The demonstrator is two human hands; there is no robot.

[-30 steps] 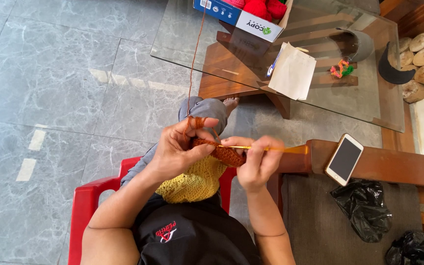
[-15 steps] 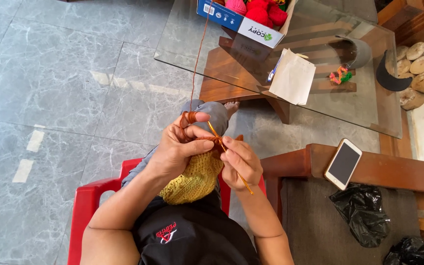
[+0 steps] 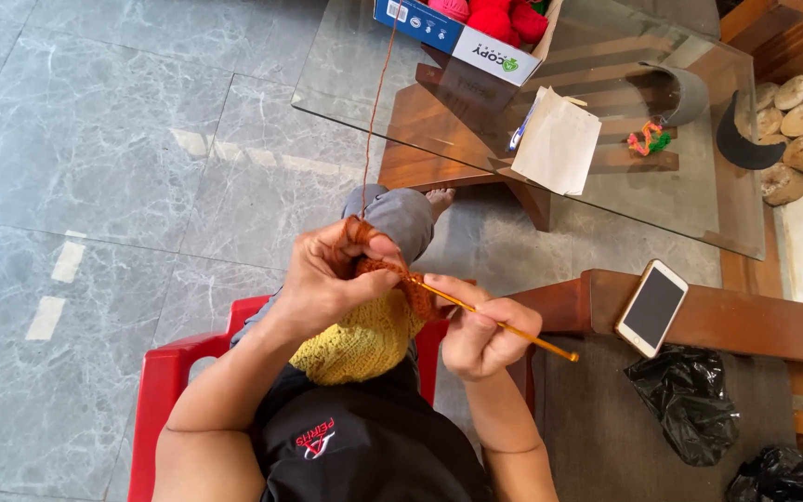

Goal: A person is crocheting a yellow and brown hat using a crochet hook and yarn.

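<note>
My left hand (image 3: 327,279) pinches a small rust-brown crochet piece (image 3: 401,284) at its upper edge. A rust-brown yarn strand (image 3: 375,112) runs from that hand up to the box on the glass table. My right hand (image 3: 485,335) grips a yellow crochet hook (image 3: 504,325), whose tip is in the brown work and whose handle points down to the right. A yellow crocheted piece (image 3: 355,344) lies on my lap under both hands.
I sit on a red plastic chair (image 3: 164,390). A glass table (image 3: 420,130) ahead carries a cardboard box (image 3: 462,33) of red yarn balls and a paper (image 3: 559,139). A phone (image 3: 652,307) rests on a wooden bench arm, black bags (image 3: 690,400) beside it.
My right hand turned the hook from steep to pointing down-right, and the brown piece shifted between my hands. The view moved slightly.
</note>
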